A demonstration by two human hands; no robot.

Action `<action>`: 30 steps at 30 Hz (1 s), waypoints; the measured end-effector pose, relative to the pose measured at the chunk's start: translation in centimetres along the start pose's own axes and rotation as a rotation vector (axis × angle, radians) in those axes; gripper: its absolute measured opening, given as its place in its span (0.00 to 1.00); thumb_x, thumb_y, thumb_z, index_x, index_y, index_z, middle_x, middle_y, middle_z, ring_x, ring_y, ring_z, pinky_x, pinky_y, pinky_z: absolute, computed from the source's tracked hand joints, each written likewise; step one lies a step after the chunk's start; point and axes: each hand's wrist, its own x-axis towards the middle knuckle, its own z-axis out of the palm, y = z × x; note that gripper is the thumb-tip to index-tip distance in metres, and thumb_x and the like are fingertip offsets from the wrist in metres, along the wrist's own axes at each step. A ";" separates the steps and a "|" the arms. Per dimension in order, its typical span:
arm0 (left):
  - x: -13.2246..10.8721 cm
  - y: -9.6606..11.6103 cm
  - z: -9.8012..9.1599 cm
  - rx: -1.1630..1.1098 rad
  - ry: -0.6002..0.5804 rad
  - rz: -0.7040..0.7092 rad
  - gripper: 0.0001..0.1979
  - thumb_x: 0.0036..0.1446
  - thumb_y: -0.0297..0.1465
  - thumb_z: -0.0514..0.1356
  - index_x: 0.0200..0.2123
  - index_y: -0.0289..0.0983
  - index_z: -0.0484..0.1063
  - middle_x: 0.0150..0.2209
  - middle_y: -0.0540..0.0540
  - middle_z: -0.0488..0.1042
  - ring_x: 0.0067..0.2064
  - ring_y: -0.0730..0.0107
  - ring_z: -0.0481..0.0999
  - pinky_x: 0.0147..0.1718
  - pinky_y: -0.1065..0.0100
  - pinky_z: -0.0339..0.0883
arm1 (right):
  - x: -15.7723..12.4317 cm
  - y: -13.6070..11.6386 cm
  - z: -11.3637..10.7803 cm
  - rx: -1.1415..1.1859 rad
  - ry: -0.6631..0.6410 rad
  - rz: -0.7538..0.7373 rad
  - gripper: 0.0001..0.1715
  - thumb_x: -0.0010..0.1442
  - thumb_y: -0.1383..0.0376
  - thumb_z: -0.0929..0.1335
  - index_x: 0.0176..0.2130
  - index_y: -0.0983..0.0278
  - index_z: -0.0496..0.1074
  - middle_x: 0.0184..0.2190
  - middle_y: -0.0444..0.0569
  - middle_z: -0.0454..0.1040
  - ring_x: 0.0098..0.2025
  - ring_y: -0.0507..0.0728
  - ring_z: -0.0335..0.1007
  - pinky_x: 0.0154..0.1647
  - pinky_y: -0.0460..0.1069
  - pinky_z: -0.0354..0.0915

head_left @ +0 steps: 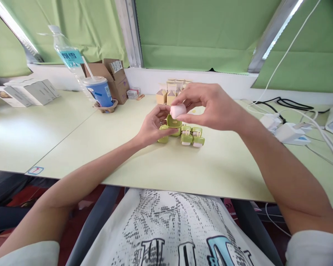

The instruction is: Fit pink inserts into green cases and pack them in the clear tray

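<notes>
Between thumb and fingers, my right hand [204, 105] pinches a small pale pink rounded piece [178, 110], soft-looking like a makeup sponge. It is held just above a small green case [174, 122] whose inside faces me. My left hand [157, 125] curls around the left side of that case, thumb in front and fingers behind. Several similar green cases [192, 137] with pale pink parts stand close together to its right. Another green case [163, 134] is partly covered by my left thumb.
Behind my hands stand several yellow and cream small boxes [166, 95]. Back left are a cardboard box [119, 83], a blue cup [99, 92] with a straw, a tall plastic bottle [69, 55] and white boxes [30, 92]. Power adapters [288, 132] and cables lie on the right.
</notes>
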 end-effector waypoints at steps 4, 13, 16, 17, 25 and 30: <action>0.1 0.1 0.0 -0.033 0.016 0.001 0.39 0.55 0.55 0.86 0.58 0.45 0.74 0.54 0.41 0.85 0.56 0.55 0.88 0.51 0.59 0.84 | -0.1 -0.7 1.1 -0.213 -0.022 -0.034 0.08 0.67 0.62 0.80 0.47 0.56 0.85 0.45 0.50 0.85 0.48 0.66 0.84 0.54 0.63 0.81; 0.1 -0.2 -0.1 -0.059 0.054 -0.001 0.39 0.52 0.58 0.86 0.55 0.45 0.75 0.53 0.42 0.86 0.55 0.58 0.89 0.50 0.62 0.85 | -0.4 -0.8 2.8 -0.502 0.006 -0.002 0.07 0.69 0.66 0.74 0.47 0.57 0.82 0.45 0.52 0.82 0.49 0.67 0.80 0.47 0.59 0.73; 0.1 0.0 0.0 -0.047 0.054 -0.014 0.40 0.52 0.60 0.85 0.54 0.45 0.74 0.53 0.42 0.86 0.56 0.55 0.89 0.53 0.58 0.87 | -0.6 -0.6 3.6 -0.528 0.037 -0.002 0.07 0.72 0.63 0.73 0.49 0.57 0.82 0.44 0.54 0.80 0.51 0.69 0.78 0.47 0.59 0.72; 0.1 0.1 0.0 -0.038 0.053 -0.022 0.40 0.52 0.61 0.85 0.54 0.45 0.73 0.54 0.41 0.86 0.57 0.53 0.90 0.55 0.56 0.87 | -0.6 -0.5 3.7 -0.530 0.041 0.004 0.07 0.73 0.62 0.72 0.49 0.57 0.82 0.44 0.54 0.79 0.50 0.69 0.78 0.47 0.60 0.72; 0.2 0.8 -0.5 0.014 0.007 -0.022 0.40 0.55 0.61 0.84 0.56 0.46 0.71 0.57 0.41 0.85 0.61 0.49 0.89 0.57 0.52 0.89 | -0.2 -1.5 3.8 -0.557 0.030 0.099 0.08 0.74 0.64 0.72 0.49 0.58 0.84 0.47 0.53 0.80 0.49 0.68 0.79 0.50 0.60 0.71; 0.1 1.2 -0.7 0.017 0.021 0.015 0.37 0.59 0.59 0.82 0.59 0.48 0.73 0.56 0.42 0.85 0.56 0.49 0.90 0.52 0.50 0.90 | 0.1 -2.0 3.5 -0.550 0.023 0.125 0.07 0.73 0.68 0.74 0.48 0.58 0.84 0.46 0.50 0.81 0.51 0.67 0.81 0.48 0.58 0.70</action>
